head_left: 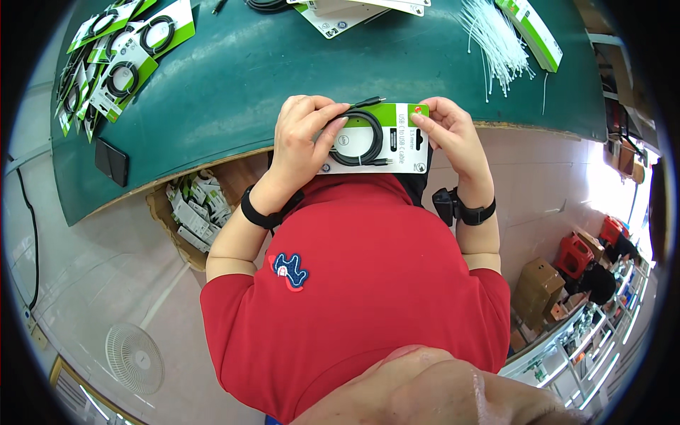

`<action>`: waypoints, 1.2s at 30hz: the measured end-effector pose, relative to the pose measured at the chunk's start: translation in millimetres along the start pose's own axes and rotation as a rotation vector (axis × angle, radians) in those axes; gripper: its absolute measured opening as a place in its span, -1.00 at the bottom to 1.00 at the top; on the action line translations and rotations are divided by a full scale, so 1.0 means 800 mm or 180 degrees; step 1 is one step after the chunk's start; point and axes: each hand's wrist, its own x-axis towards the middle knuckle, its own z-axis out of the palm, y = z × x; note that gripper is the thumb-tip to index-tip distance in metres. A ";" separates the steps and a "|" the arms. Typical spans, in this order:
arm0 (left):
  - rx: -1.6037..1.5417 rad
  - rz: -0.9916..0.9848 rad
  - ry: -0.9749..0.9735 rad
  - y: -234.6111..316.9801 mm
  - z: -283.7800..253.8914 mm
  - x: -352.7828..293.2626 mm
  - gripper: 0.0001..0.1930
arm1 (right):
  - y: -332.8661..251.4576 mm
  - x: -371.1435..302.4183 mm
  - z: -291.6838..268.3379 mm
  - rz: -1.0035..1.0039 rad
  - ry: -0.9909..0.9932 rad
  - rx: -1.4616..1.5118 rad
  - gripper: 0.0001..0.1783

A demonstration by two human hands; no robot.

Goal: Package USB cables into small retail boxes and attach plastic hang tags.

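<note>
A coiled black cable [377, 134] lies against a green and white cardboard packaging card [407, 152], held just over the near edge of the table. My left hand [303, 138] pinches the coil and the card's left side between thumb and fingers. At the card's right end, my right hand [452, 131] grips the upper corner between thumb and fingers. One cable end with its plug sticks out above the card's top edge; the other plug lies across the card's lower part.
Carded cables [120, 78] are heaped at the table's far left, near a black phone [111, 161]. White cable ties [496, 42] and a green and white box [533, 32] lie far right. More blank-looking cards [333, 18] sit at the back. An open carton [166, 219] stands below the table.
</note>
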 end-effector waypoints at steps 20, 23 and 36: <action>0.0762 0.0863 0.0472 0.024 -0.042 0.026 -0.76 | 0.002 0.057 0.010 -0.2153 -0.0189 -0.0380 -0.88; 0.1073 0.1122 0.0474 0.031 -0.053 0.036 -0.74 | -0.003 0.058 0.011 -0.2368 -0.0197 -0.0144 -0.88; 0.1349 0.1251 0.0342 0.023 -0.043 0.040 -0.74 | -0.012 0.056 -0.024 -0.1886 -0.0262 -0.0775 -0.77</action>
